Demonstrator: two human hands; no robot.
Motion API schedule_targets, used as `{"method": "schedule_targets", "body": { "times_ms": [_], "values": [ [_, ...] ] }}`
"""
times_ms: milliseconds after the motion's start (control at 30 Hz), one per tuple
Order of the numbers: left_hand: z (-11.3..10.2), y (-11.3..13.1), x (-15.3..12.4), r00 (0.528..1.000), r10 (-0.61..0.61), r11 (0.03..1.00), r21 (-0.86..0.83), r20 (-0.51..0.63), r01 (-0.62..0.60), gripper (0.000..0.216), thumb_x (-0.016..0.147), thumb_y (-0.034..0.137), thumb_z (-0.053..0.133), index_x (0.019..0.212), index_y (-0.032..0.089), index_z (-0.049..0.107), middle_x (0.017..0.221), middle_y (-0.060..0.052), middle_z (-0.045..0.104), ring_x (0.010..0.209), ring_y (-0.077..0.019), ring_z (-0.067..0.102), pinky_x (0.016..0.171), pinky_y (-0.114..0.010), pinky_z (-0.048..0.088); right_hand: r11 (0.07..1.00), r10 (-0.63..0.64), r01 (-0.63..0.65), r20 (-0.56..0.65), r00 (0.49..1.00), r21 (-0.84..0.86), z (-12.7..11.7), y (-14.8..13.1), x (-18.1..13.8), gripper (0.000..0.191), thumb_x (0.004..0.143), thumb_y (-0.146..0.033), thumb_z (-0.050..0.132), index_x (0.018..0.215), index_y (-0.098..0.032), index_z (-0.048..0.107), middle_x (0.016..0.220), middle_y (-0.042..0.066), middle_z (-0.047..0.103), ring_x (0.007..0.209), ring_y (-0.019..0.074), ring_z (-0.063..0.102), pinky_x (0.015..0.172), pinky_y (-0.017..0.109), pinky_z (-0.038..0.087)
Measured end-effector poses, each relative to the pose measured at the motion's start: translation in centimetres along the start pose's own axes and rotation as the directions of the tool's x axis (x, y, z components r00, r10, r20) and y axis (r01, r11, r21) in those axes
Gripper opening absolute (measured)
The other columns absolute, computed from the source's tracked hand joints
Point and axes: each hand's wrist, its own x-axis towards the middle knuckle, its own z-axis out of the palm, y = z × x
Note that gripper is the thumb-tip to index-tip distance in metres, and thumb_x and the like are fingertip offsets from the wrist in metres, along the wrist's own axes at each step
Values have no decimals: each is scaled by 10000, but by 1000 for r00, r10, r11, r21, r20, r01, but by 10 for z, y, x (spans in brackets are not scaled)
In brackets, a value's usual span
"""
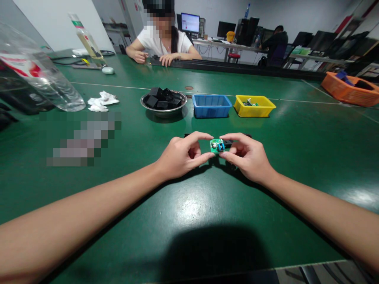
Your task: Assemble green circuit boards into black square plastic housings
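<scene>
A small green circuit board (215, 145) with a blue component on it is held up above the table. My left hand (189, 154) pinches its left side between thumb and index finger. On the opposite side, my right hand (245, 154) grips the board by thumb and fingertips. Something black (227, 143) shows behind the board near my right fingers; its kind is partly hidden. Beyond my hands stand a metal bowl (164, 112) of black plastic housings, a blue bin (211, 111) and a yellow bin (253, 111) holding several small circuit boards.
A large plastic bottle (56, 85), crumpled tissue (102, 101) and a blurred-out object (84, 140) lie to the left. An orange basket (349, 90) sits at the far right. Across the green table (118, 221), a person (166, 43) sits behind a black rail (237, 67).
</scene>
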Motion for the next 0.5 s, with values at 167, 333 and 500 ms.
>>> {"method": "schedule_targets", "body": {
  "times_ms": [167, 333, 500],
  "values": [
    [1, 0, 0, 1000, 1, 1000, -3, -11, -1, 310, 896, 275, 735, 1160, 135, 651, 578, 92, 589, 455, -47, 515, 514, -146, 411, 1000, 1, -1, 1, 1000, 1, 0, 1, 0, 379, 811, -277, 801, 1155, -174, 681, 581, -79, 533, 491, 92, 450, 500, 257, 371],
    [1, 0, 0, 1000, -4, 1000, 4, -10, 4, 306, 898, 280, 732, 1159, 138, 658, 577, 89, 592, 452, -49, 508, 505, -150, 404, 1000, 12, -12, 5, 1000, 8, 0, 1, 0, 388, 805, -279, 803, 1156, -177, 675, 581, -79, 541, 491, 95, 461, 503, 259, 378],
    [1, 0, -1, 1000, 3, 1000, 17, -13, -3, 298, 894, 270, 731, 1149, 128, 668, 572, 88, 585, 450, -48, 500, 499, -150, 394, 1000, 14, -14, 17, 1000, 28, 1, -1, 0, 395, 798, -251, 793, 1160, -175, 654, 559, -91, 532, 473, 92, 452, 488, 252, 370]
  ]
}}
